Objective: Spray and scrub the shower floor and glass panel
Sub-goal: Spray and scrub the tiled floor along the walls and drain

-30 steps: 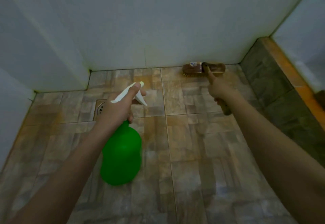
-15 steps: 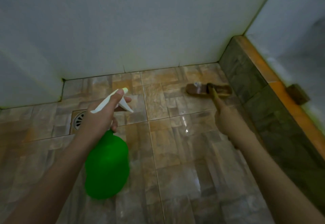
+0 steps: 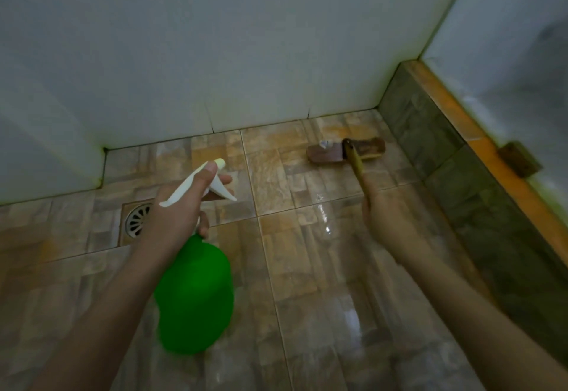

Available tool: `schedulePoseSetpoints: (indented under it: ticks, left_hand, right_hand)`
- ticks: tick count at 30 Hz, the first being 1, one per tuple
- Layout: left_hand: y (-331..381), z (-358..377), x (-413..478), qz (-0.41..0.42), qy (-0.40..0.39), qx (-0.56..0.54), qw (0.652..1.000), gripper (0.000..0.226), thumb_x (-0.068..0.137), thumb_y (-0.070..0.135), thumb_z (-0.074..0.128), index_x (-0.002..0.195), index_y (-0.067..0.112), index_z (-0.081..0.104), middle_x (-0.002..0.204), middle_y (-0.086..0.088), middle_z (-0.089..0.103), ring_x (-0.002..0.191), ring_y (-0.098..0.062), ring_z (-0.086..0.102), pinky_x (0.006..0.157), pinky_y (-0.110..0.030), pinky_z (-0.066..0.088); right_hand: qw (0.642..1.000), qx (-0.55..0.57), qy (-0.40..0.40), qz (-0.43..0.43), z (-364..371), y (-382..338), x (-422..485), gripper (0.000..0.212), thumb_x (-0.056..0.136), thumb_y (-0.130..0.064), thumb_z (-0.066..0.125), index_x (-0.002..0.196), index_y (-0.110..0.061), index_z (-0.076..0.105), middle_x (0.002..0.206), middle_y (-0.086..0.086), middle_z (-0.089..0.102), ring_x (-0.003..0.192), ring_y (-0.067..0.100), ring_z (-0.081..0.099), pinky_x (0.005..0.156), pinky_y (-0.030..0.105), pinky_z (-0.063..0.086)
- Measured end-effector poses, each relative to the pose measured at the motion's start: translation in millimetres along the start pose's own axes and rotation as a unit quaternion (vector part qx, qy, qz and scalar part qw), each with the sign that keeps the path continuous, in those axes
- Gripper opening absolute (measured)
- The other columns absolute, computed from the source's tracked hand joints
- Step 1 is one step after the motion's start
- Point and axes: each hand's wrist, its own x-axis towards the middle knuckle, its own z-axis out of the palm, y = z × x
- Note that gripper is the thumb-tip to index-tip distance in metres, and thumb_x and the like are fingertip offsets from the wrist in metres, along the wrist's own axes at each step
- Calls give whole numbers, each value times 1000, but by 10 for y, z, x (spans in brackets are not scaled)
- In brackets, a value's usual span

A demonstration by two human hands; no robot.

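My left hand (image 3: 176, 212) grips the white spray head of a green spray bottle (image 3: 195, 295), a finger on the trigger and the nozzle pointing toward the far wall. My right hand (image 3: 384, 215) holds the long wooden handle of a scrub brush. The brown brush head (image 3: 345, 151) rests on the wet tiled shower floor (image 3: 307, 252) near the far right corner, close to the curb. A glass panel is not recognisable in this view.
A round metal floor drain (image 3: 136, 221) sits left of my left hand. White tiled walls (image 3: 246, 52) close the back and left. A dark tiled curb with an orange top (image 3: 461, 144) runs along the right, with a small brown block (image 3: 519, 158) on it.
The brush head has been pulled back from the back wall and shifted right toward the curb. The view has swung right. My left hand keeps the bottle in much the same pose.
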Motion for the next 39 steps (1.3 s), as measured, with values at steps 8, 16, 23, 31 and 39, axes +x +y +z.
schedulePoseSetpoints:
  ticks: [8, 16, 23, 31, 39]
  left_hand:
    - [26, -29, -57, 4, -23, 18, 1000, 25, 82, 80, 47, 81, 68, 69, 107, 21, 76, 41, -12, 47, 58, -28, 44]
    - [-85, 52, -88, 10, -50, 14, 999, 29, 82, 81, 47, 82, 65, 71, 102, 9, 79, 42, -13, 49, 59, -30, 44]
    - [-108, 139, -187, -1, -48, -3, 999, 43, 68, 83, 48, 84, 55, 76, 108, -10, 77, 41, -15, 47, 64, -35, 46]
    - [-160, 180, -353, -7, -46, 13, 999, 38, 97, 61, 51, 100, 34, 78, 108, 18, 77, 38, -11, 46, 56, -29, 45]
    - [-247, -66, -558, -20, -67, 6, 998, 29, 101, 55, 49, 97, 47, 77, 113, 12, 76, 36, -12, 42, 49, -25, 44]
  right_hand:
    - [994, 12, -79, 68, -355, -234, 597, 62, 97, -7, 37, 152, -32, 22, 111, 19, 58, 84, 34, 58, 65, 32, 41]
    - [995, -17, -54, 80, -273, -79, 147, 77, 93, -5, 36, 151, -46, 6, 93, 13, 57, 60, 20, 50, 56, 35, 45]
    - [997, 37, -47, 58, -360, -242, -955, 76, 93, -7, 39, 151, -46, 9, 98, 11, 62, 82, 26, 62, 68, 37, 51]
    - [996, -35, -85, 18, -429, -235, -343, 77, 94, -11, 39, 148, -52, 4, 99, 15, 55, 69, 27, 56, 54, 33, 48]
    - [970, -79, -228, -9, -540, -616, -1585, 86, 97, -10, 40, 141, -57, -17, 81, 10, 57, 66, 28, 53, 45, 30, 34]
